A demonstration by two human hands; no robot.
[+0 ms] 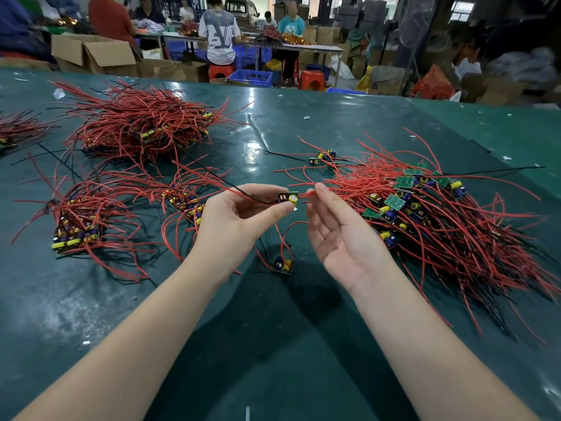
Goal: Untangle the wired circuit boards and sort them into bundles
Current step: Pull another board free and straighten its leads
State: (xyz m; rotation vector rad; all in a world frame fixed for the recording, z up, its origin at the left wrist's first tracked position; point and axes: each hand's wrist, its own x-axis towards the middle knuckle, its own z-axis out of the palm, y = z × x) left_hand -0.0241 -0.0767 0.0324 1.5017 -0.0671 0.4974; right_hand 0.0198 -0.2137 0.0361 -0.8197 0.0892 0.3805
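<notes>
My left hand (239, 214) pinches a small circuit board (288, 198) with a yellow capacitor, held above the green table (303, 314). My right hand (334, 226) pinches the red wire (306, 194) coming off that board's right side, palm up. A tangled heap of boards with red and black wires (425, 208) lies to the right. Sorted bundles lie to the left: one near my left hand (185, 202), another further left (76, 226). A single board (282, 265) lies on the table below my hands.
A large pile of red-wired boards (142, 126) sits at the back left, and another pile (15, 129) at the left edge. Two or three loose boards (324, 158) lie behind my hands. Beyond the table, people work among cardboard boxes, blue crates and red stools.
</notes>
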